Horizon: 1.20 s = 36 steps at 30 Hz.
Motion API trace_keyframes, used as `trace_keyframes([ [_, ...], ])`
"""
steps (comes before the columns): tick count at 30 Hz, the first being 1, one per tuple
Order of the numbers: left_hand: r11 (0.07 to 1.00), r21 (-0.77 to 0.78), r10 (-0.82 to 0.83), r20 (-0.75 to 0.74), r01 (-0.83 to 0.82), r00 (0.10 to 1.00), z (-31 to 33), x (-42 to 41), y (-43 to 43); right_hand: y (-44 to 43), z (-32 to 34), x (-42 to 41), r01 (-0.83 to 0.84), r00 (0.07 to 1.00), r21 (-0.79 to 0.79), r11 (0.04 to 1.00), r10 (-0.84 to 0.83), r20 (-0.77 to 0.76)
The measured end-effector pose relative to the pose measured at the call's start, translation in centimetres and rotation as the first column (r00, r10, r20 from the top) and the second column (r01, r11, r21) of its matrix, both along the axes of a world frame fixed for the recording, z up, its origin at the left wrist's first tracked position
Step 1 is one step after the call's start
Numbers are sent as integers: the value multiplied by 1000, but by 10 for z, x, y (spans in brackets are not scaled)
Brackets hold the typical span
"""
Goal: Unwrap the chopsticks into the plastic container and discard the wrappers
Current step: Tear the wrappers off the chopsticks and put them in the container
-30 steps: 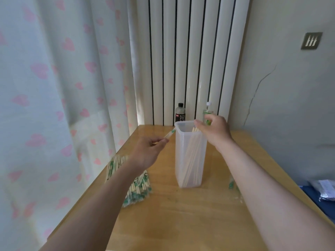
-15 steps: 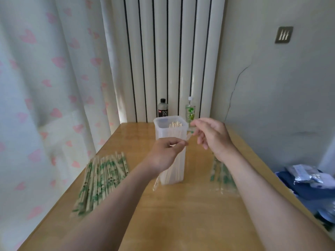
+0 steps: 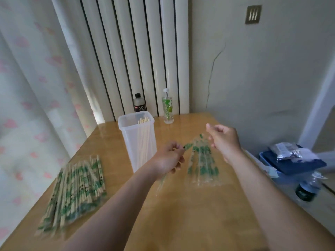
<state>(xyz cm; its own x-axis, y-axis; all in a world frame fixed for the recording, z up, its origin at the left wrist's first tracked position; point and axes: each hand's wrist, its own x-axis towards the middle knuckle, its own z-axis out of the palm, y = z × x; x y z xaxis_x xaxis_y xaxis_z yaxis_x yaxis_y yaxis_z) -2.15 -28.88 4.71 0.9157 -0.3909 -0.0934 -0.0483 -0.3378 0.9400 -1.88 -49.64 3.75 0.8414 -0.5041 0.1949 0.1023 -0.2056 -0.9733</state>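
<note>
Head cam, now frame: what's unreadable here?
Head view only.
- Left hand: its grip hides whether the wrapper is empty.
- Right hand: whether its grip holds anything is too small to tell.
- Wrapped chopsticks pile: motion blur, uncountable.
- Black bottle: label half hidden behind plastic container.
</note>
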Motion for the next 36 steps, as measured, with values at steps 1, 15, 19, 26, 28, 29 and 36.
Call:
trace_keyframes([
  [1, 999, -24, 28, -31, -29, 999, -3, 5, -7, -10, -11, 1, 60, 997, -97, 993, -64, -40],
  [15, 945, 215, 227, 119, -248, 967, -51, 80, -92, -45, -100, -17, -62, 913, -730, 680, -256, -316],
  [19, 919, 301, 198, 203, -254, 959, -64, 90, -107, -47, -99, -16, -58, 912, -735, 675, -263, -314],
  [26, 906, 330, 192, 236, -265, 953, -71, 95, -114, -47, -102, -12, -65, 910, -730, 681, -259, -323],
  [28, 912, 324, 182, 228, -251, 956, -71, 95, -114, -48, -101, -12, -66, 912, -732, 678, -257, -321],
  [29, 916, 314, 184, 225, -250, 957, -71, 96, -115, -48, -101, -12, -67, 912, -734, 676, -257, -319],
  [36, 912, 300, 198, 274, -279, 941, -65, 89, -107, -50, -103, -11, -62, 917, -723, 688, -247, -313],
])
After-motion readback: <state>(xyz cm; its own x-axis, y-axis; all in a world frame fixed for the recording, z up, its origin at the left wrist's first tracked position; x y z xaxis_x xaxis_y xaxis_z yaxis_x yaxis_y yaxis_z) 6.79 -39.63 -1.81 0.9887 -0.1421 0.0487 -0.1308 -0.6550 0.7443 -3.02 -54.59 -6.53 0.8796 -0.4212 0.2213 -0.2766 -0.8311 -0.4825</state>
